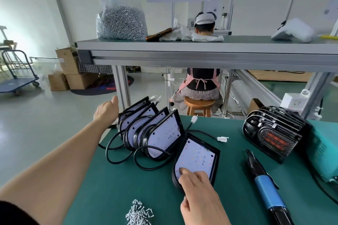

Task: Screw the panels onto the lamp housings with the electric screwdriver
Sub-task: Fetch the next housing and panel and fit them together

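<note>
The green counter (113, 179) carries everything I need. At its far left a row of lamp housings (161, 133) stands on edge, their cables looping over the mat. One more lamp housing (216, 164) lies flat just in front of the row, with its pale panel (195, 157) facing up.

The electric screwdriver (265, 188) lies untouched on the counter to the right of that flat housing. Its long axis runs from near-right to far-left, with the bit end pointing away from me and the blue handle nearer.

My right grip (199, 188) rests on the near edge of the panel, fingers spread and fairly straight, holding nothing. My left grip (107, 110) is stretched out to the far end of the standing row. Its fingers are hidden behind the back of the hand, so I cannot tell whether they hold anything.

I judge the right grip the nearer one for the driver: a short reach right, taking the blue handle along its axis. A loose pile of screws (140, 213) sits near and to the left of that grip.
</note>
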